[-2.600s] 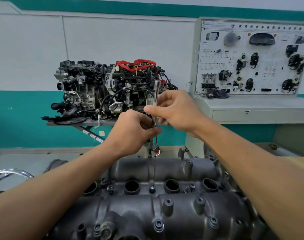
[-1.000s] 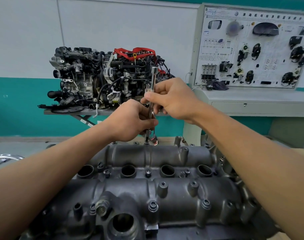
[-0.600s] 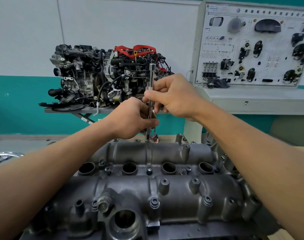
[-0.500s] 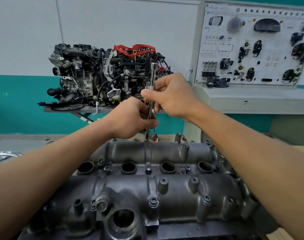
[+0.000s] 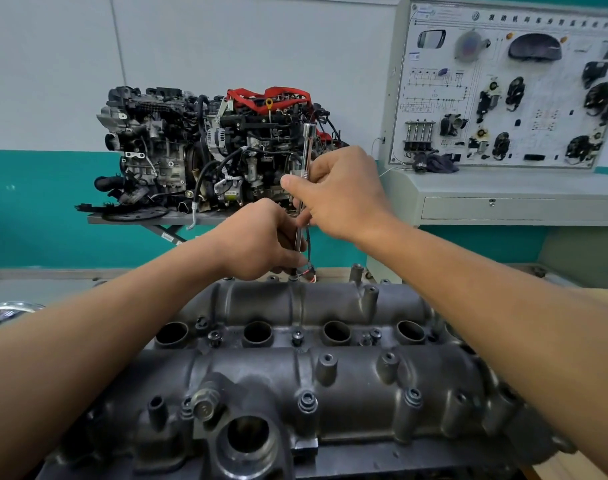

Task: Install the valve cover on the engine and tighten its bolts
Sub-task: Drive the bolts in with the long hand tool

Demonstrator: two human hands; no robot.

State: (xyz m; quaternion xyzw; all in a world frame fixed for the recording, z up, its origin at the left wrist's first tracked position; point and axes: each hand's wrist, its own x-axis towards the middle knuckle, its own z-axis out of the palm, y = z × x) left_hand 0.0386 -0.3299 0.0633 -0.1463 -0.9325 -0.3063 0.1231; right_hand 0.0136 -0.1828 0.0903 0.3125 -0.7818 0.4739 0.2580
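The dark grey valve cover (image 5: 347,386) lies across the engine in front of me, with several bolts (image 5: 307,401) seated along its ridges and in its middle channel. A slim chrome extension bar (image 5: 307,147) stands upright, its lower tip on a bolt at the cover's far edge (image 5: 293,278). My left hand (image 5: 261,237) is closed around the bar's lower part, just above the cover. My right hand (image 5: 340,192) pinches the bar's knurled section higher up.
A complete display engine (image 5: 205,150) with red hoses sits on a stand against the far wall. A training panel (image 5: 503,84) with mounted car parts stands on a grey cabinet at the right. A chrome rim (image 5: 8,308) shows at the left edge.
Both hands stay on the upright bar at the same far-edge bolt. My right fingers have shifted slightly around the bar. The view has barely moved.
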